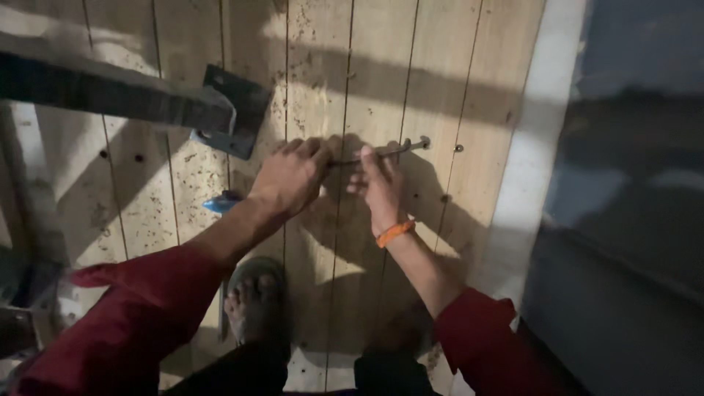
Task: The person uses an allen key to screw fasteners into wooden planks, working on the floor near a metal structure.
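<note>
A thin metal rod tool [396,149] with a hooked or ringed end lies across pale wooden planks [433,73]. My left hand [292,176] closes over its near end. My right hand [380,183], with an orange band on the wrist, pinches the rod's middle with its fingers. Both sleeves are dark red. My foot in a sandal [253,301] stands on the planks just below the left forearm.
A dark metal bar [110,92] with a square base plate [238,110] stands on the planks at upper left. A small blue object [220,202] lies beside my left wrist. A white strip [532,147] edges the planks, with dark ground to the right.
</note>
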